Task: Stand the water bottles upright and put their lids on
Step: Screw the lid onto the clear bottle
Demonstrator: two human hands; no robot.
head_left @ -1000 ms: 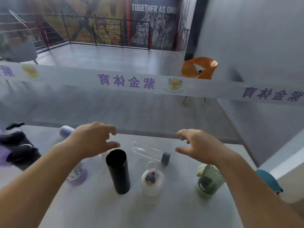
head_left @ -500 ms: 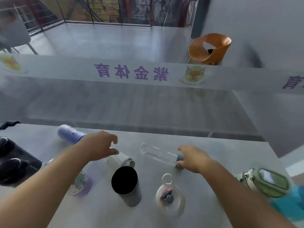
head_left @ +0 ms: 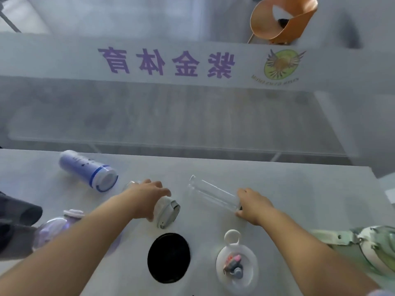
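Clear bottle (head_left: 210, 194): on its side, slanted across mid-counter (head_left: 299, 184). White bottle (head_left: 167, 212): on its side just left of it, lid fitted. Lavender bottle (head_left: 87, 168), blue band: on its side, far left. Black bottle (head_left: 168, 257): upright, mouth open. Round white bottle (head_left: 236, 267): upright, loop lid on. Green bottle (head_left: 376, 246): lying at right edge.

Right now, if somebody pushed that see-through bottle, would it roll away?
Probably yes: the clear bottle is a round tube lying sideways on the flat table, so it could roll. It looks empty, so likely light. The right hand holding its end should steady it.
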